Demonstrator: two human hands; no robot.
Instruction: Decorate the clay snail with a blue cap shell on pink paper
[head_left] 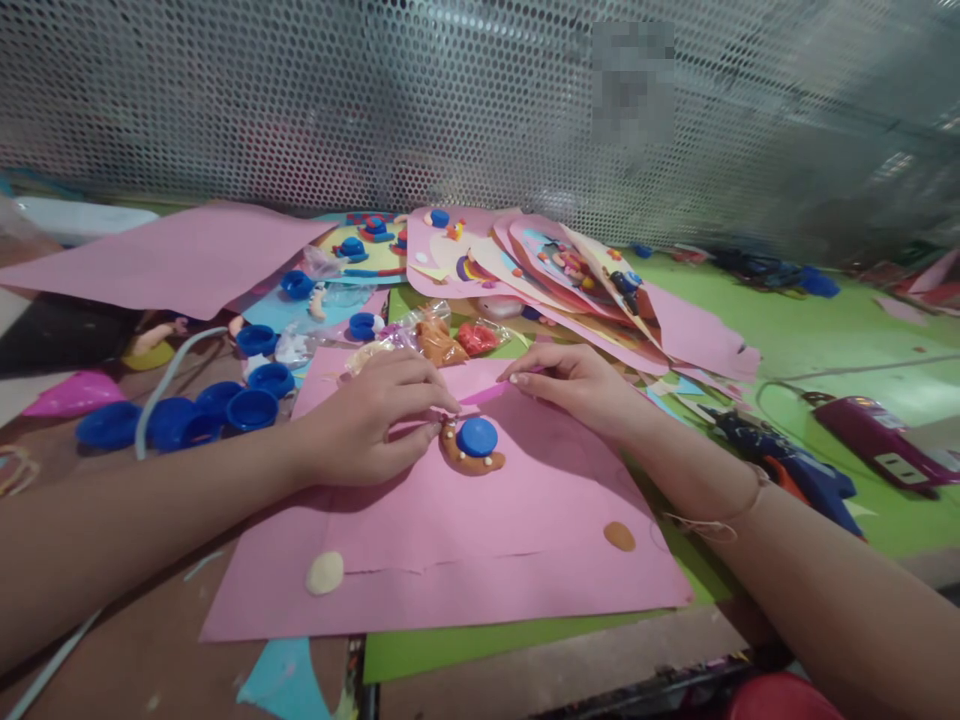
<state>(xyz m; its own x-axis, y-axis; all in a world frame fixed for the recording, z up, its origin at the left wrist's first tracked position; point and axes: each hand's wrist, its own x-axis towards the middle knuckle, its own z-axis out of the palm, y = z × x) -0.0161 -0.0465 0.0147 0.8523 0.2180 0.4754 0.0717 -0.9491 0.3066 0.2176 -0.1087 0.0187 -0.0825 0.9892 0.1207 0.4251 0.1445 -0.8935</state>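
A brown clay crescent (pixel 472 463) with small white dots lies on pink paper sheets (pixel 480 520), curving around a round blue disc (pixel 477 437). My left hand (pixel 390 415) is at its left side, thumb and finger bent close together at the upper left end of the crescent; whatever is between the fingertips is hidden. My right hand (pixel 566 385) pinches the right end of a thin bright pink strip (pixel 486 395), which stretches toward my left fingertips. A cream clay disc (pixel 325 573) and a flat brown clay disc (pixel 619 537) lie nearer on the paper.
Several blue lids or tubs (pixel 253 409) stand left, beside a white cable (pixel 161 385). Behind are bagged brown clay (pixel 439 340), bagged red clay (pixel 478 340) and decorated sheets (pixel 525 255). At right lie a glue gun (pixel 795 460) and a purple power strip (pixel 885 440).
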